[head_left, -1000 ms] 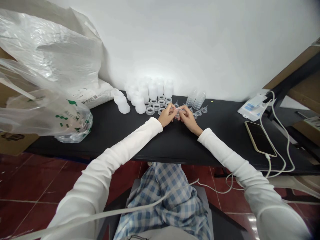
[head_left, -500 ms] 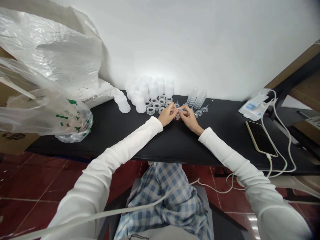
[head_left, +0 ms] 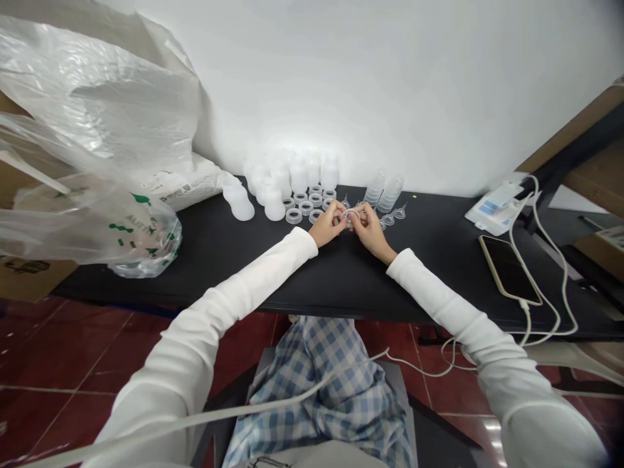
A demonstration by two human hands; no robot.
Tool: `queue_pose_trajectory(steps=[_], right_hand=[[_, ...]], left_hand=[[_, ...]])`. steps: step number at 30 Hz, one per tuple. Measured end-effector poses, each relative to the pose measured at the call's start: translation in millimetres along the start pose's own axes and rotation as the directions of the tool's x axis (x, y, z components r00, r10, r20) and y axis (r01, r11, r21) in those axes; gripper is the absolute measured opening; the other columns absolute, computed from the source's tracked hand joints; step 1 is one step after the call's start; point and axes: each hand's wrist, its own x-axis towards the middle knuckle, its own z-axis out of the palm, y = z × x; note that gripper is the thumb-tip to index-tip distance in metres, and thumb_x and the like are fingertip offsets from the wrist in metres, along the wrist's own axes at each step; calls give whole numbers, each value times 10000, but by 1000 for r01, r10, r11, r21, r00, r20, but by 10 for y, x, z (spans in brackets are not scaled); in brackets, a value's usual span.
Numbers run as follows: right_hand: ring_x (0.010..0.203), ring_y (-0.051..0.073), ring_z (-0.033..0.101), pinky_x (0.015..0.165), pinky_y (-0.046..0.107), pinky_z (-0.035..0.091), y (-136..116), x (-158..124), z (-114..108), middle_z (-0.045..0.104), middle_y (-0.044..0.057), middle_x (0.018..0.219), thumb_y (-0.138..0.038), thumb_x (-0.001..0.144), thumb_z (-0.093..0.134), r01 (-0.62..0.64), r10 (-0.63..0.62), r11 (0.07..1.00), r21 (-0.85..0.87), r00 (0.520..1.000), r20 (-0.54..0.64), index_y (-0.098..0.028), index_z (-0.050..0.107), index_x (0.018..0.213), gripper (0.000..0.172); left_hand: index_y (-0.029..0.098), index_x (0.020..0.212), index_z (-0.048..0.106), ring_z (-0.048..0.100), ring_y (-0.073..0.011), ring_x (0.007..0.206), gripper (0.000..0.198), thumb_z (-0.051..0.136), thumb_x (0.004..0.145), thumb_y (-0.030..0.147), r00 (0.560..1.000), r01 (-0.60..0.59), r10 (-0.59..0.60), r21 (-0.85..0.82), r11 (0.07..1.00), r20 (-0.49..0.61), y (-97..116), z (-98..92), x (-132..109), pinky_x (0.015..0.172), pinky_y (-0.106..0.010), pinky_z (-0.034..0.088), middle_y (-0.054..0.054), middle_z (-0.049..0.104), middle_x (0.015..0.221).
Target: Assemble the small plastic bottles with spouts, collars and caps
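Pinching a clear ring (head_left: 351,214) sideways between left hand (head_left: 327,225) and right hand (head_left: 371,232)

right hand (head_left: 372,235) eased slightly rightward; clear plastic ring (head_left: 353,213) held there shows more than before

This looks like a small, makeshift packing workspace, perhaps a home workroom. A long black table (head_left: 341,292) is standing against a plain white wall (head_left: 390,84), with rows of plastic bottles (head_left: 298,175) and clear plastic rings (head_left: 305,208) lining up along its back edge. Big plastic bags (head_left: 92,221) are bulging over the left end, and cardboard boxes (head_left: 29,279) are sitting beside it. A phone (head_left: 509,270) is lying near the right end, trailing a white cable (head_left: 546,260). Glossy red floor tiles (head_left: 82,351) are showing below.
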Motion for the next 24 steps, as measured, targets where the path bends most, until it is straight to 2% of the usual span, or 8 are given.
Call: queue_pose_trajectory(steps=[5, 9, 12, 15, 19, 24], right_hand=[[646, 169, 601, 618, 350, 526, 16, 6, -8, 650, 6, 758, -703, 845, 635, 9, -9, 1000, -23, 1000, 4, -269, 490, 874, 458], [666, 149, 610, 599, 300, 500, 5, 18, -10, 622, -26, 728, -707, 834, 642, -43, 41, 999, 18, 997, 66, -259, 484, 904, 480], [660, 130, 588, 586, 277, 470, 11, 29, -12, 602, -44, 725, -706, 799, 679, -47, 43, 998, 30, 994, 105, -259, 484, 937, 507], [622, 121, 548, 583, 287, 461, 19, 41, -22, 598, -48, 727, -698, 767, 718, -59, 52, 997, 47, 990, 131, -265, 464, 908, 521], [621, 133, 529, 590, 307, 454, 21, 52, -31, 587, -38, 728, -678, 763, 739, -54, 45, 996, 75, 992, 115, -271, 442, 863, 514], [609, 146, 513, 562, 319, 435, 31, 50, -12, 572, -25, 718, -696, 773, 719, -22, 17, 998, 57, 995, 97, -279, 428, 852, 514]], left_hand=[[221, 935, 441, 427, -65, 491, 257, 664, 860, 323, 999, 6, -6, 7, 1000, -31, -13, 12, -3, 522, -217, 352, 85, 539, 623], [218, 915, 442, 419, -63, 491, 234, 659, 856, 285, 997, 40, -41, -14, 999, -72, -29, 6, 10, 523, -218, 338, 78, 557, 627], [220, 896, 441, 420, -68, 500, 242, 672, 846, 271, 994, 44, -47, -22, 999, -104, -46, -4, 23, 537, -224, 338, 85, 511, 606], [223, 891, 434, 426, -71, 513, 240, 668, 845, 255, 995, 40, -43, -41, 998, -88, -57, 9, 27, 545, -223, 338, 87, 477, 606], [220, 917, 425, 436, -66, 543, 227, 638, 840, 203, 998, 37, -41, -86, 996, -45, -51, 47, 15, 546, -214, 344, 73, 508, 675], [220, 923, 429, 461, -74, 563, 220, 634, 848, 204, 997, 44, -50, -96, 994, -60, -56, 68, 8, 540, -209, 348, 70, 496, 663]])
